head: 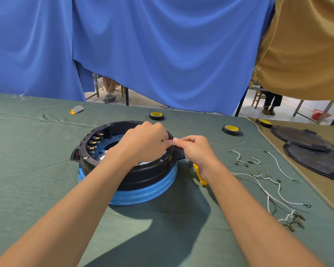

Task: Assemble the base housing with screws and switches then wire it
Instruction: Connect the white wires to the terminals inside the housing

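Note:
A round black base housing (143, 176) sits on a blue ring (143, 195) in the middle of the green-covered table. Brass switch terminals (94, 142) line its inner left wall. My left hand (145, 141) reaches over the housing with curled fingers at the right rim. My right hand (196, 149) meets it there from outside, fingertips pinching something small and pale at the rim; what it is cannot be made out. White wires with metal lugs (268, 189) lie on the cloth to the right. A yellow tool (200, 175) lies partly hidden under my right wrist.
Two tape rolls (156, 115) (231, 129) lie beyond the housing, a third (263, 122) on the tan cloth. Black round covers (307, 149) are stacked at the right. A small grey-and-yellow item (76, 109) lies far left. Blue and tan curtains hang behind the table.

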`<state>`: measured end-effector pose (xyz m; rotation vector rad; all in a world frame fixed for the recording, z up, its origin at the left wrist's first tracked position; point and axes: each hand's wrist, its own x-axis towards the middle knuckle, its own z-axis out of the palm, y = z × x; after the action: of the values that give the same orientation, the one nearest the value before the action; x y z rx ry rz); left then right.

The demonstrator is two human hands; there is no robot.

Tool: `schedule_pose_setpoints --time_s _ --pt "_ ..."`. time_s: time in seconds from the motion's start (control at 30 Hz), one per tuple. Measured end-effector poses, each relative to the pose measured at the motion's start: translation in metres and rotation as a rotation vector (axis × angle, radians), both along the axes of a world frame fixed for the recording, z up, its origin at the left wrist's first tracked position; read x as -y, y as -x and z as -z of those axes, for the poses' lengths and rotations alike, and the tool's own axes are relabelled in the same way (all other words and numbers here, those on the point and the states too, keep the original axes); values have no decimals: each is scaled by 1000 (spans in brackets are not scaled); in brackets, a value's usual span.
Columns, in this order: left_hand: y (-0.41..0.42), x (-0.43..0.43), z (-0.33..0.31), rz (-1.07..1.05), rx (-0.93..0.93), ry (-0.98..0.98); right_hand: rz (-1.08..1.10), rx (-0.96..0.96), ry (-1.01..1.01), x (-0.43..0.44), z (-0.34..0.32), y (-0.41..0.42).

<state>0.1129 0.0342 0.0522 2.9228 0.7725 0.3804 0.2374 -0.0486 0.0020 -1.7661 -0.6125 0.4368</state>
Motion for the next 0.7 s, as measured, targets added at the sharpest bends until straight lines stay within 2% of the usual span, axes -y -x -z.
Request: schedule_pose_setpoints --time_s 0.2,0.37,0.43,0.57,0.7 --pt "-16 32 25 -62 160 -316 99 177 64 30 -8 -20" --pt "-18 30 33 -33 106 -503 60 299 173 73 -18 -38" --pt "-17 29 33 -6 105 -537 62 388 223 87 -17 -42" --pt "-16 29 32 11 82 -553 47 591 483 110 -9 -53" --pt "-6 24 30 69 81 -518 71 651 579 122 -3 -68"
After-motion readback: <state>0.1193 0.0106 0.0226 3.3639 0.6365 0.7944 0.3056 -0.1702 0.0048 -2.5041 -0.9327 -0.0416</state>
